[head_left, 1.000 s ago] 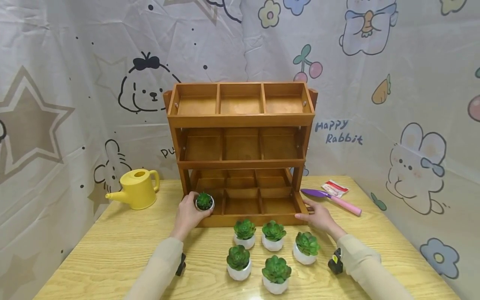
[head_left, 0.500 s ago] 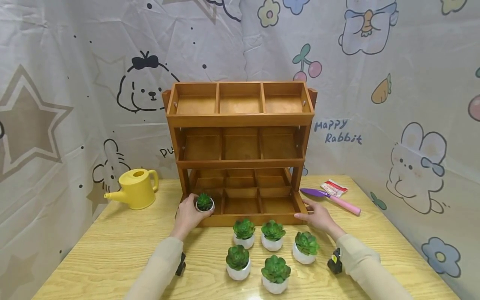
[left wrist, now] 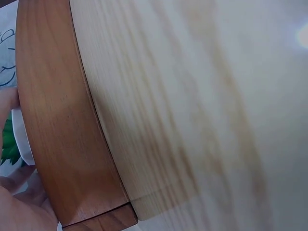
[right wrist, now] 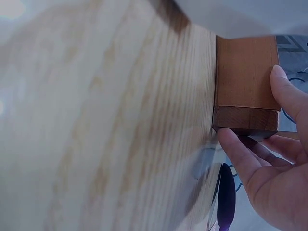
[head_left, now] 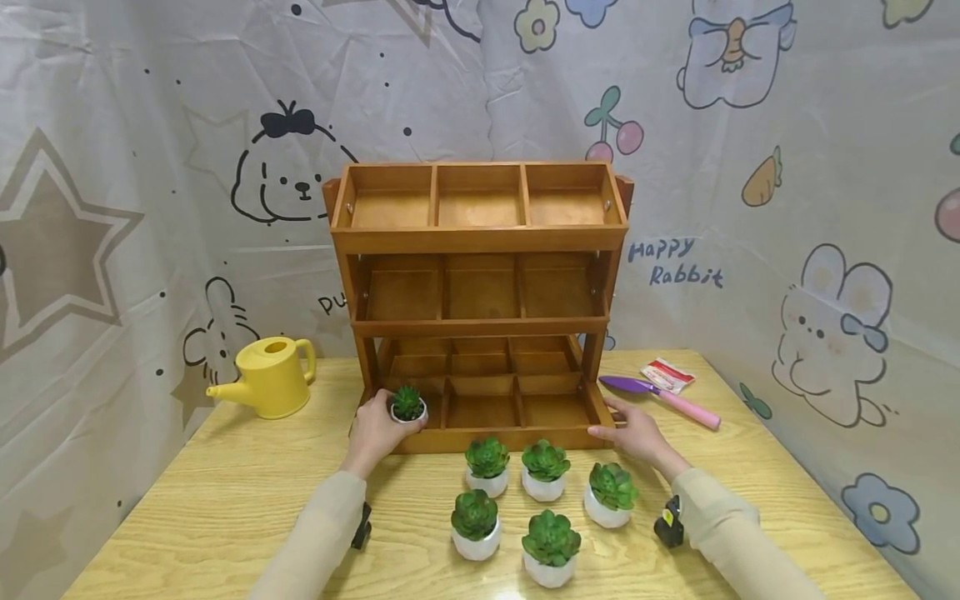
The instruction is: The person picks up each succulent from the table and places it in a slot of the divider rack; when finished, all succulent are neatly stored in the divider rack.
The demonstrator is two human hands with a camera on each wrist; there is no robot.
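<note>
A three-tier brown wooden shelf rack (head_left: 480,242) with divided compartments stands at the back of the table. At its lower left front, my left hand (head_left: 377,429) pinches a small spiky potted succulent (head_left: 408,403) in a white pot, over the left front compartment of the bottom tier. The left wrist view shows part of the white pot (left wrist: 21,137) behind the front board. Whether the pot rests on the compartment floor is hidden. My right hand (head_left: 636,432) grips the rack's lower right front corner, thumb on the front board (right wrist: 246,72) and fingers against the side.
Several rosette succulents in white pots, such as the front one (head_left: 551,547), stand before the rack. A yellow watering can (head_left: 273,379) is at the left. To the right lie a purple trowel with a pink handle (head_left: 690,410) and a red-and-white packet (head_left: 667,375).
</note>
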